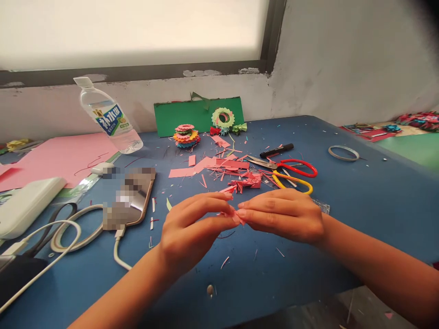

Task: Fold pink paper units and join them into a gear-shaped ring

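Above the front part of the blue table, my left hand [197, 221] and my right hand [283, 214] meet at the fingertips. Both pinch a small folded piece of pink paper [236, 218], mostly hidden by the fingers. Just behind the hands lie folded pink paper pieces [248, 181] and a pile of pink paper strips [219, 164]. Beyond my right hand rest red-handled scissors [297, 167] and a yellow handle [291, 183], partly covered by that hand.
A phone [132, 196] with a white cable, a white power bank [30, 205] and a tilted water bottle [109, 114] occupy the left. Round paper ornaments [186, 135] stand by a green board [178, 116] at the back. A black marker [276, 150] and a ring [343, 153] lie right.
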Motion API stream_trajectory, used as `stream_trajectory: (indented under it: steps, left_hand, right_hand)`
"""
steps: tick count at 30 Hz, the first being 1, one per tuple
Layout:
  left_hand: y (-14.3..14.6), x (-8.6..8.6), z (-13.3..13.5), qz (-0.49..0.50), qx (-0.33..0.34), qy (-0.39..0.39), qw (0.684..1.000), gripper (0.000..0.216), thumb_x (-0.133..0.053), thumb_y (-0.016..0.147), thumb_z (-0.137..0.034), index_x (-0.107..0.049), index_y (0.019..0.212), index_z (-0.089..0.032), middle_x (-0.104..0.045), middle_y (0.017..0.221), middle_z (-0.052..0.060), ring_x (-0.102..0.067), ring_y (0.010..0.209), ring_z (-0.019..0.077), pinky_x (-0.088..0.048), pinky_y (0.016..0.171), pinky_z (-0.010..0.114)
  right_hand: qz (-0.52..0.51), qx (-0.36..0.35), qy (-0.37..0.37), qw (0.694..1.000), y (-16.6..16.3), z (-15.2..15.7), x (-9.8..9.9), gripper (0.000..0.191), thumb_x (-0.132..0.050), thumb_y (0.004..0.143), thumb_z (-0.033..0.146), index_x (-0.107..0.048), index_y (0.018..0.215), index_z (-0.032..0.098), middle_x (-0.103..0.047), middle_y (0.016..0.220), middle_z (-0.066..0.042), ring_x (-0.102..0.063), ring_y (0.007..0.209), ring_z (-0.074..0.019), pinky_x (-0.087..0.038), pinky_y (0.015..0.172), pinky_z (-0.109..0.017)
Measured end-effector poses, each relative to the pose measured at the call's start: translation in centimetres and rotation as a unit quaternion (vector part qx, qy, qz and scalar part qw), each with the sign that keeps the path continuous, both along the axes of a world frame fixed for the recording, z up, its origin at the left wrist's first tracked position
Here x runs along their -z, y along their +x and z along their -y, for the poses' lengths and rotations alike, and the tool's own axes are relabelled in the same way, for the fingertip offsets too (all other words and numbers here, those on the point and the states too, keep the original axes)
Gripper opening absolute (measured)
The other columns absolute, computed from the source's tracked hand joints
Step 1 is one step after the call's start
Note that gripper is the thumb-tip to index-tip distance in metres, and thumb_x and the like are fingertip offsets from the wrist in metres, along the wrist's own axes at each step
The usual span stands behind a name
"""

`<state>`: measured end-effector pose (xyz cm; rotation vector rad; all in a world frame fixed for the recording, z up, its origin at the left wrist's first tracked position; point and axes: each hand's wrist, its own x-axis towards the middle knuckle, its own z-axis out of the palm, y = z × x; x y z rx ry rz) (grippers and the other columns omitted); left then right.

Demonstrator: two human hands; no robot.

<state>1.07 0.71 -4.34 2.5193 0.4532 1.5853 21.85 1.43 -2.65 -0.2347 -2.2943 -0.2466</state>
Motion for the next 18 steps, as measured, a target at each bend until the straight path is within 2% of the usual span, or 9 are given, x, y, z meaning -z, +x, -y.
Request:
stream_trajectory:
  steps: [6,14,18]
  left_hand:
    - [0.0,-0.1,-0.1,-0.002,-0.007,0.017,1.0,0.02,-0.058,0.076,0.001,-0.066,0.087,-0.014,-0.064,0.084,0.005,-0.062,0.092,0.018,-0.055,0.083,0.032]
    - [0.0,-0.7,0.2,-0.009,-0.019,0.03,0.999,0.013,-0.054,0.084,-0.009,-0.064,0.084,-0.017,-0.064,0.083,0.006,-0.062,0.092,0.0179,-0.056,0.081,0.034]
    - [-0.1,-0.5,0.3,-0.009,-0.032,0.021,0.999,0.014,-0.054,0.083,-0.009,-0.063,0.086,-0.019,-0.064,0.084,0.004,-0.062,0.093,0.0179,-0.056,0.079,0.035]
  right_hand:
    - [-0.023,0.002,-0.015,1.0,0.0,0.3,-0.2,0.01,-0.056,0.084,0.008,-0.063,0.091,0.006,-0.069,0.084,-0.01,-0.063,0.084,-0.0127,-0.054,0.076,-0.022]
    - [-0.065,-0.054,-0.089,0.992,-0.5,-0.5,0.0,0.012,-0.058,0.082,0.007,-0.066,0.09,0.01,-0.069,0.085,-0.007,-0.063,0.08,-0.0137,-0.054,0.072,-0.025]
    - [-0.079,-0.043,-0.074,0.993,-0.6,-0.7,0.4,0.012,-0.064,0.078,0.008,-0.067,0.089,0.011,-0.069,0.083,-0.006,-0.062,0.076,-0.0136,-0.054,0.068,-0.026]
